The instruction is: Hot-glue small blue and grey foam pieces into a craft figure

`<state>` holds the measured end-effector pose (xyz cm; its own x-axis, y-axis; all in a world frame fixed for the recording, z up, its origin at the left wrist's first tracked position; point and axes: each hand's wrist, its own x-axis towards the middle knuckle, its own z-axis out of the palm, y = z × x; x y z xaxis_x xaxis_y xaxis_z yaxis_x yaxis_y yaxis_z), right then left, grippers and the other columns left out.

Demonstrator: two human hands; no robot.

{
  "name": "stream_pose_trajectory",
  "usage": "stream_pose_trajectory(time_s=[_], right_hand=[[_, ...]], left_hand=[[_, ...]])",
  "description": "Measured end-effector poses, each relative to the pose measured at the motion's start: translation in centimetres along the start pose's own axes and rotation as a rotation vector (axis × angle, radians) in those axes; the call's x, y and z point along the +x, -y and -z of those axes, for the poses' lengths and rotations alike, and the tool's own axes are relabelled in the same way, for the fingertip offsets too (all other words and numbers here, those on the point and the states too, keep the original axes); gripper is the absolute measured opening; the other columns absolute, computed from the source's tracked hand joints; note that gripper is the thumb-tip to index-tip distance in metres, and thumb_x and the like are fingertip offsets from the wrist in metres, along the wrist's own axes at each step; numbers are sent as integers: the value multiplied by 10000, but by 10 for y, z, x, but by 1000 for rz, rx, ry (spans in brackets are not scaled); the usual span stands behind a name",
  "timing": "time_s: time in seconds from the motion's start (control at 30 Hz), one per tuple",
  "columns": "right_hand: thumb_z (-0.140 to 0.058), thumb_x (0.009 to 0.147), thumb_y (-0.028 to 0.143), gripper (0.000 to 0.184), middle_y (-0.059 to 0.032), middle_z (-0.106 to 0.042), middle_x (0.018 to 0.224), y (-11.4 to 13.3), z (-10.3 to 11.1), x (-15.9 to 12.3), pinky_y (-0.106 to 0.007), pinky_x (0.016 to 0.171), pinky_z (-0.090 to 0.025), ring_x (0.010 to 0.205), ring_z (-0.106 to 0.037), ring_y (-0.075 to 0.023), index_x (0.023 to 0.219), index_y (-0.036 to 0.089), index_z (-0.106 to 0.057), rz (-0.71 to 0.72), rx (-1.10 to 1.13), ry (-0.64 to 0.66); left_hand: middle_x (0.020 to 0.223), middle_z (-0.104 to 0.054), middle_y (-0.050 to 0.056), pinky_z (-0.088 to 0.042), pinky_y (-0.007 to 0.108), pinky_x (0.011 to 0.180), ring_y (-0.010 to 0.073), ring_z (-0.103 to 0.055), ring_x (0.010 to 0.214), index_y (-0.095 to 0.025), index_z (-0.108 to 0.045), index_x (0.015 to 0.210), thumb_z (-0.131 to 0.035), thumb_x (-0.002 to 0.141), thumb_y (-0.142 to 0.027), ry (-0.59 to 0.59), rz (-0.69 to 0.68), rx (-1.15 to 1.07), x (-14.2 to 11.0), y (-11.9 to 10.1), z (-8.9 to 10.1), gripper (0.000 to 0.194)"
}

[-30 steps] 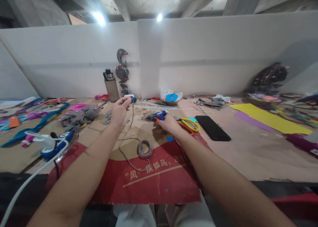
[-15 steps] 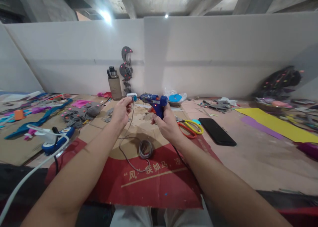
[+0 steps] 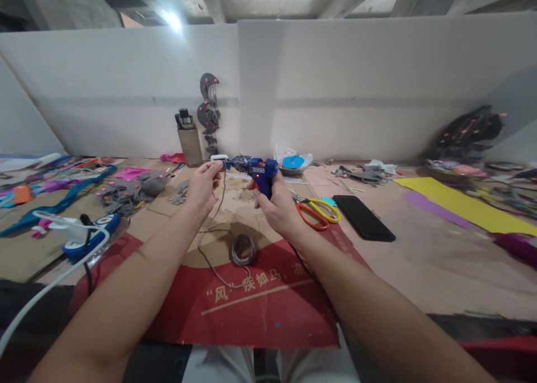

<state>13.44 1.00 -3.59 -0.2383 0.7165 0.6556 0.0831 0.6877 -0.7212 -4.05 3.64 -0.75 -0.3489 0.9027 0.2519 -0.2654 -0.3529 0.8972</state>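
Note:
My right hand (image 3: pixel 280 205) is wrapped round the handle of a blue hot glue gun (image 3: pixel 263 177), whose small light glows red. Its nozzle points left, to a small white and blue piece (image 3: pixel 219 157) pinched in the fingertips of my left hand (image 3: pixel 203 187). The tip meets or nearly meets the blue part; contact is too small to make out. From that piece hangs a thin grey cord (image 3: pixel 220 201), which runs down to a loose coil (image 3: pixel 243 250) on the red and brown cardboard (image 3: pixel 260 321).
Right of my right hand lie scissors (image 3: pixel 314 212) with red and yellow handles and a black phone (image 3: pixel 363 217). A bottle (image 3: pixel 189 143) stands at the back. On the left are a blue power strip (image 3: pixel 92 239) with a white cable and grey felt pieces (image 3: pixel 134 193).
The gap between the glue gun's nozzle and the small piece has narrowed. Both hands keep their hold. The whole view has shifted slightly.

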Motion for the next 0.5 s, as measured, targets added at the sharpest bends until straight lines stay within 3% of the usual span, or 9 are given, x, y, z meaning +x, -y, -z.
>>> stream_pose_trajectory(time_s=[0.5], right_hand=[[-472, 831, 178, 301, -49, -574, 925, 1, 2, 0, -326, 655, -456, 761, -536, -169, 1119, 234, -407, 7, -75, 4]], left_hand=[[616, -575, -12, -283, 216, 514, 77, -415, 544, -186, -677, 671, -710, 627, -274, -1, -124, 116, -1, 1, 0, 104]])
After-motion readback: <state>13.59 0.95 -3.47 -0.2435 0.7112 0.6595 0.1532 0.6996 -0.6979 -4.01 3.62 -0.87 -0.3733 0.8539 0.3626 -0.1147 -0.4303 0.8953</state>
